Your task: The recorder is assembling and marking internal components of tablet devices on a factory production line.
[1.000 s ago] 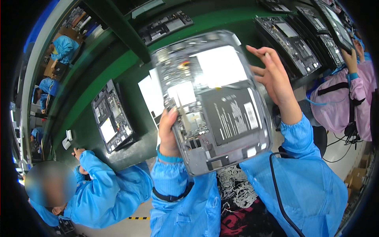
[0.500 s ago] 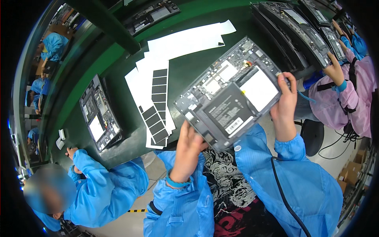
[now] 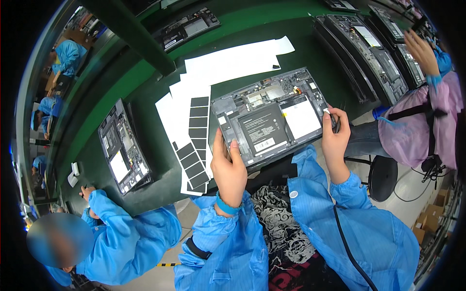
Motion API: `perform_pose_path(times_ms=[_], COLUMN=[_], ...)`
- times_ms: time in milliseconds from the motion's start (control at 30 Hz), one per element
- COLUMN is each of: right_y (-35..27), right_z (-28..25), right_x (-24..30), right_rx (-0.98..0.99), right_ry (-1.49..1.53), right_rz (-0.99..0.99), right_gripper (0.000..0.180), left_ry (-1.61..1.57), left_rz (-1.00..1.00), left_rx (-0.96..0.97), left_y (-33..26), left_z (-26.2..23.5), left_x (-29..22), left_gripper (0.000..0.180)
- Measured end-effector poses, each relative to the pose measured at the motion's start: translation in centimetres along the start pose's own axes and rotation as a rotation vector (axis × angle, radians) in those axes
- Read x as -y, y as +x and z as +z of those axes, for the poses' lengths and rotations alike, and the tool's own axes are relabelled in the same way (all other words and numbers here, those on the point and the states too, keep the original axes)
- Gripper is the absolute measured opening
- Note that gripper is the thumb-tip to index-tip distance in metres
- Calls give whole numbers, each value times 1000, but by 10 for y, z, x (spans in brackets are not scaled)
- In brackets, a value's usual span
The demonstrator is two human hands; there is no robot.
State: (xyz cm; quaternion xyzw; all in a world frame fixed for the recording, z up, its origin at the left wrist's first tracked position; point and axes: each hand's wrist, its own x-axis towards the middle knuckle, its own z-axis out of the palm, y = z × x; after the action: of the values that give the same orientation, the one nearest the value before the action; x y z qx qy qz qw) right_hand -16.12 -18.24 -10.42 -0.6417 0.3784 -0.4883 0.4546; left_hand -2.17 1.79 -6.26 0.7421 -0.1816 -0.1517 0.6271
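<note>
Open-backed chassis (image 3: 266, 121) over the near edge of the bench (image 3: 162, 167), open side up. My left hand (image 3: 229, 172) pinches its left end, right hand (image 3: 336, 140) its right (probably for balance).

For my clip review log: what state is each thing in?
Held device chassis: internals exposed
Black battery: seated inside
Left hand: gripping chassis
Right hand: gripping chassis
White sheets: overlapping, flat
Black rectangles: in rows on sheets
Chassis at left: uncovered
Chassis at top: uncovered
Chassis at right: uncovered
</note>
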Motion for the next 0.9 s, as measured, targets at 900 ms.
perform_pose_path(times_ms=[900], right_y=[-20], right_z=[166], right_x=[119], right_rx=[1027], right_ry=[206], right_rz=[343], right_gripper=[23], left_ry=[781], left_rz=[381], left_rx=[108], left_y=[0], left_z=[-119], left_x=[20], left_gripper=[60])
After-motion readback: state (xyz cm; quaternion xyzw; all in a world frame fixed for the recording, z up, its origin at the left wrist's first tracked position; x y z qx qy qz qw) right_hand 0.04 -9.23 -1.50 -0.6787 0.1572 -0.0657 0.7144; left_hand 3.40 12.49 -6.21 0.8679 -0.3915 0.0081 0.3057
